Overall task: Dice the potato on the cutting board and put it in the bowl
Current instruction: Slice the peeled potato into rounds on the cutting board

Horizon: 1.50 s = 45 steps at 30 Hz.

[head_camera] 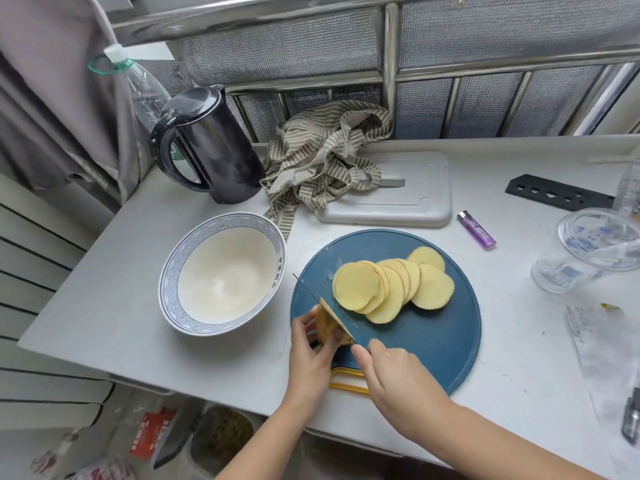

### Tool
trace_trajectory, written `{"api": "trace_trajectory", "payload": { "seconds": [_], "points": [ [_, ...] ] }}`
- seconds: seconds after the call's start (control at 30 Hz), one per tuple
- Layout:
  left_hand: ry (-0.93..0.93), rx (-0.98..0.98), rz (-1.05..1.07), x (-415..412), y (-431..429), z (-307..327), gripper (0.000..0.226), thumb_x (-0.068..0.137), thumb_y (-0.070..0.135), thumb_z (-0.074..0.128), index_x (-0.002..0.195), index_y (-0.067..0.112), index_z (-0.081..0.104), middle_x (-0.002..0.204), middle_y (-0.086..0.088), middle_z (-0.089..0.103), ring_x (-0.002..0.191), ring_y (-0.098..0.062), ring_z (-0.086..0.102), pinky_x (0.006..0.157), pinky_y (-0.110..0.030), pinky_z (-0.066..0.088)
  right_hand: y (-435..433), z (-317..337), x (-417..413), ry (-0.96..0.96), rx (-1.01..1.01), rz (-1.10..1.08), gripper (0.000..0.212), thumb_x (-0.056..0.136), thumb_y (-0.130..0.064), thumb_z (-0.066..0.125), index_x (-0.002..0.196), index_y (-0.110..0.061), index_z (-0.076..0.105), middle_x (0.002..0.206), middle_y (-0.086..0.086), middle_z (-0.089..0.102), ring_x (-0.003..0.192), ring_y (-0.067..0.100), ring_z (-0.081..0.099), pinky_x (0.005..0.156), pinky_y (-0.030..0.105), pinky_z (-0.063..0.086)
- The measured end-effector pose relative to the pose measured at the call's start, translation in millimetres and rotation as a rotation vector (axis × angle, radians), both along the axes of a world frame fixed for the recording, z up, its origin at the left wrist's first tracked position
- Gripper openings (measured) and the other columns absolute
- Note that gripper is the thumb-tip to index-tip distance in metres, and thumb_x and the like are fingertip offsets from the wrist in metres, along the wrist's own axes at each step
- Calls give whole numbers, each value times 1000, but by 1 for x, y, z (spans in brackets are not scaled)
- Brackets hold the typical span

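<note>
L hand (310, 353) pinches potato (327, 323); R hand (398, 372) grips knife (311, 294).

knife (311, 294) handle hidden in right hand (398, 372), grey board (408, 202) partly under cloth (322, 161)

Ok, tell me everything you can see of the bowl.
The bowl looks like glazed ceramic: plain white inside, with a band of blue wave pattern round the rim and on the outer wall. It stands upright and empty on the grey counter, left of the round blue cutting board and apart from it. A strap of the striped cloth ends near its far rim; contact is unclear. The left hand and right hand are off it.
</note>
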<state>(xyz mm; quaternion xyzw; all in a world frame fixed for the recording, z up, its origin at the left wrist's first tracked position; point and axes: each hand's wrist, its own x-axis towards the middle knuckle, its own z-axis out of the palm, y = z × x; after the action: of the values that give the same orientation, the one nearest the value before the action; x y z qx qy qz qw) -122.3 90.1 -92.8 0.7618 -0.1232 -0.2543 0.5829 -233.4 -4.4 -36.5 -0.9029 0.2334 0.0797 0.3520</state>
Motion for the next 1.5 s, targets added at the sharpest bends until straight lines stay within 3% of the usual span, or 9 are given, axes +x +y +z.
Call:
{"api": "trace_trajectory", "payload": {
  "seconds": [0.3, 0.47, 0.67, 0.83, 0.93, 1.17, 1.23, 1.33, 1.5],
  "points": [
    [-2, 15, -27, 8, 5, -5, 78, 56, 78, 68, 115, 31, 49, 115, 8, 62, 104, -4, 59, 85, -23, 51, 8, 5, -14, 36, 45, -35, 47, 88, -62, -3, 71, -26, 23, 74, -2, 41, 76, 27, 45, 74, 39, 41],
    [31, -3, -47, 7, 6, -4, 46, 78, 47, 66, 113, 25, 48, 117, 1, 60, 106, -10, 59, 83, -27, 54, 7, -10, -17, 74, -10, -45, 100, 39, -74, -48, 82, -24, 27, 69, -3, 37, 70, 28, 42, 63, 38, 34],
    [19, -7, -51, 9, 5, -2, 37, 78, 37, 60, 111, 25, 48, 114, 5, 58, 104, -8, 58, 77, -20, 53, 8, -22, -9, 72, -27, -51, 105, 38, -72, -51, 86, -21, 27, 65, -5, 32, 66, 28, 38, 55, 37, 28],
    [21, 22, -84, 15, 6, -1, 33, 81, 40, 58, 111, 31, 48, 112, 10, 60, 100, -1, 60, 88, -31, 53, 10, -29, -2, 6, -31, -29, 92, 56, -76, -38, 86, -21, 29, 66, -6, 33, 70, 27, 40, 60, 36, 30],
    [28, 45, -91, 19, 8, -4, 38, 83, 50, 64, 113, 31, 49, 115, 9, 60, 104, -6, 60, 93, -41, 52, 11, -30, 5, 6, 17, -69, 46, 99, -55, 6, 90, -18, 31, 72, -2, 37, 74, 28, 41, 65, 36, 30],
    [53, 69, -97, 22, 10, -1, 59, 68, 64, 67, 114, 32, 49, 120, 2, 61, 108, -12, 61, 96, -44, 50, 12, -26, 12, -51, 17, -105, 37, 103, -48, 17, 90, -17, 35, 82, 3, 47, 81, 32, 51, 67, 37, 34],
    [66, 67, -92, 23, 11, 0, 61, 67, 67, 68, 114, 32, 50, 120, 0, 61, 109, -15, 61, 96, -45, 50, 14, -28, 6, -63, -5, -67, 48, 99, -57, 7, 91, -17, 34, 78, 0, 43, 78, 32, 50, 66, 38, 34],
    [75, 40, -97, 22, 12, 0, 51, 77, 60, 66, 116, 30, 51, 122, -5, 61, 110, -21, 62, 96, -46, 50, 15, -35, -12, -59, -35, -65, 96, 58, -74, -40, 91, -20, 31, 70, -4, 35, 63, 26, 37, 63, 36, 31],
    [104, 13, -96, 20, 12, -3, 88, 53, 82, 68, 120, 28, 51, 119, -3, 62, 109, -19, 63, 96, -41, 51, 16, -51, -23, 11, 20, -82, 108, 44, -74, -48, 93, -22, 33, 70, -5, 37, 69, 25, 39, 64, 33, 31]
  ]
}}
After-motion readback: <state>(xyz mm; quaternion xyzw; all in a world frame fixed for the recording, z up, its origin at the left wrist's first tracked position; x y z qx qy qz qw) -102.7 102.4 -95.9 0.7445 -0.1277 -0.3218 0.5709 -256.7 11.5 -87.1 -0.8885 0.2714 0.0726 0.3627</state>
